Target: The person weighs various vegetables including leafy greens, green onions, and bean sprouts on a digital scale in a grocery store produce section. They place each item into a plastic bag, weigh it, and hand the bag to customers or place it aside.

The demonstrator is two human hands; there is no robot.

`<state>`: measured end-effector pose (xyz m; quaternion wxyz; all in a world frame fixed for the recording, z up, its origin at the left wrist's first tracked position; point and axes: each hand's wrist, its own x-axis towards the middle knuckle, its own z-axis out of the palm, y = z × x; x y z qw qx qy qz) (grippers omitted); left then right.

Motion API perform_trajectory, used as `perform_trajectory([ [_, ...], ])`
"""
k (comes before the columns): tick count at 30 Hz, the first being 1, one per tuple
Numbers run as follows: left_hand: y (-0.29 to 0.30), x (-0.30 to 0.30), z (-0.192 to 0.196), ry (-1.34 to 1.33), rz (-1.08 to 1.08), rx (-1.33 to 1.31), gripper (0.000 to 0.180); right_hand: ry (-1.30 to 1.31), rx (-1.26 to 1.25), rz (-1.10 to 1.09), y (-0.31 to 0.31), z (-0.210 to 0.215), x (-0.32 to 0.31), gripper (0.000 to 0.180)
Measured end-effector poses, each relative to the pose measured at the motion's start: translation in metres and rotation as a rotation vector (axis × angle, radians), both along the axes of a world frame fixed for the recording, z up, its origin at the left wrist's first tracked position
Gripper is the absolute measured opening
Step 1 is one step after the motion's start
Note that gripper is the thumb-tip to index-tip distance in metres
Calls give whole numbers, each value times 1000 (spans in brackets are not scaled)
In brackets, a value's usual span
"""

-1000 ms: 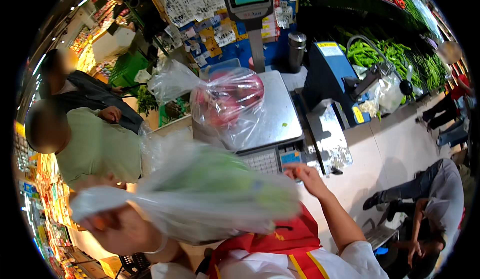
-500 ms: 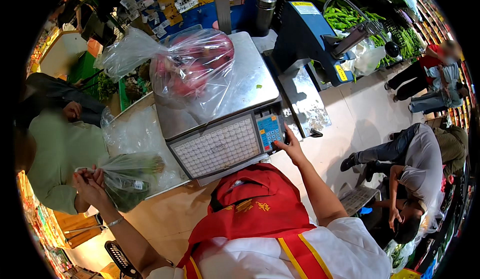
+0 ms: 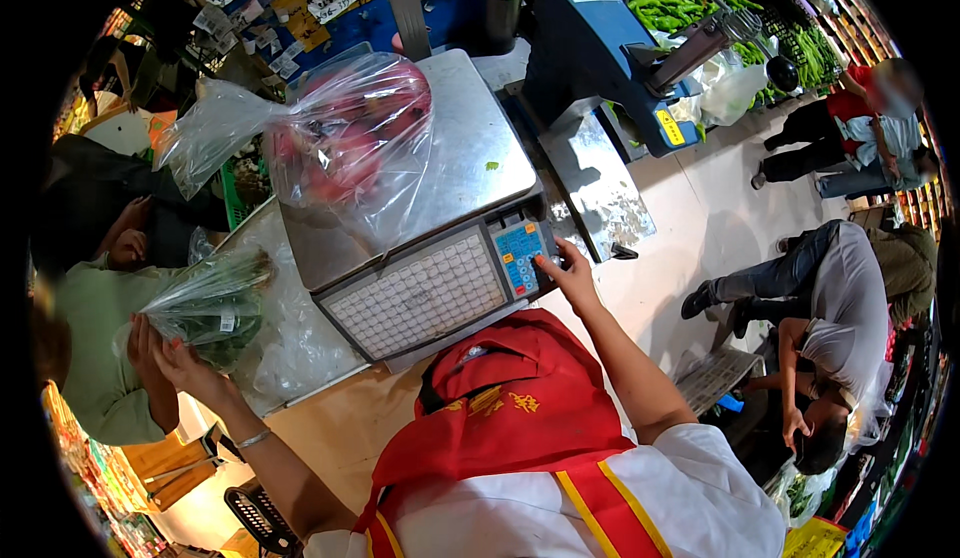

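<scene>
A clear plastic bag of leafy greens (image 3: pixel 225 323) is at the left, its gathered neck beside another person's hand (image 3: pixel 148 358). Just below the bag, my left hand (image 3: pixel 190 370) has its fingers stretched out, close to that person's hand; whether it touches the bag is hard to make out. My right hand (image 3: pixel 572 278) reaches to the blue keypad (image 3: pixel 522 258) of the scale (image 3: pixel 420 293), a fingertip on or close to the keys and nothing held. A knotted clear bag of red-pink round produce (image 3: pixel 350 148) rests on the metal weighing plate (image 3: pixel 480 118).
Behind the keypad stands a blue bag-sealing device (image 3: pixel 605 48) with a metal arm. A metal canister (image 3: pixel 502 6) is near the scale's post (image 3: pixel 403 13). Crumpled plastic (image 3: pixel 300 328) lies on the counter. Green peppers (image 3: pixel 665 8) fill the far right; a bending person (image 3: pixel 840 308) is at right.
The bag of greens has moved up and left, toward the other person. My left hand's fingers have straightened from around its neck. My right hand stays at the keypad.
</scene>
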<state>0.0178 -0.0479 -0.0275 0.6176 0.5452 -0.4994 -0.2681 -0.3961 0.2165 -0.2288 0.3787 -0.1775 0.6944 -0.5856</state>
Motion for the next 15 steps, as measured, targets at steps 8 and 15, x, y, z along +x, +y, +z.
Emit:
perform_trajectory([
  [8, 13, -61, -29, 28, -215, 154, 39, -230, -63, 38, 2, 15, -10, 42],
  [15, 17, -84, -42, 52, -371, 224, 35, -188, -83, 63, 11, 13, -4, 55],
])
